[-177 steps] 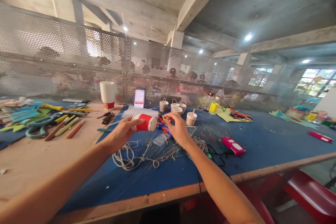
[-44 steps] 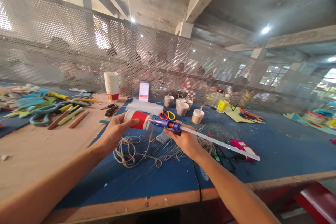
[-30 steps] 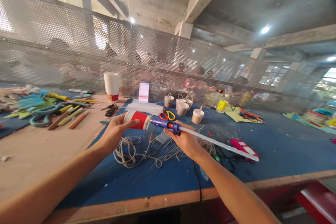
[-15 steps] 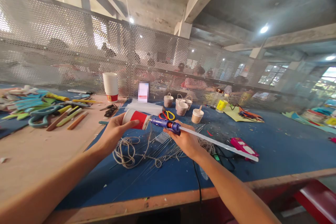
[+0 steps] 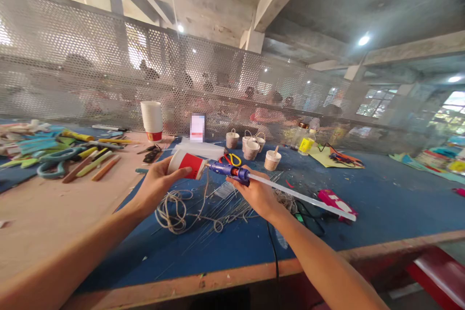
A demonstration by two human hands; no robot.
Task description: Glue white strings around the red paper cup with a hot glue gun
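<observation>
My left hand [image 5: 160, 180] is closed round a red and white paper cup [image 5: 191, 164], tipped on its side above the table. In my right hand [image 5: 258, 194] is a blue hot glue gun [image 5: 225, 169], its nozzle at the end of the cup that faces right. A long whitish glue stick [image 5: 303, 196] sticks out of the back of the gun. Cord runs down from that end of the cup toward a loose coil of cord [image 5: 172, 210] on the blue tabletop. Whether the nozzle touches the cup I cannot tell.
Behind my hands stand several small cord-wrapped cups [image 5: 251, 149], yellow-handled scissors [image 5: 232, 159] and a stack of paper cups [image 5: 151, 118]. Craft tools [image 5: 103, 167] lie at left. A magenta object [image 5: 336, 203] and a yellow-labelled bottle [image 5: 308, 142] are at right. A perforated metal screen [image 5: 218, 92] closes the back.
Almost nothing differs. The whole view has shifted very slightly, while both hands keep the cup and the glue gun in the same position against each other.
</observation>
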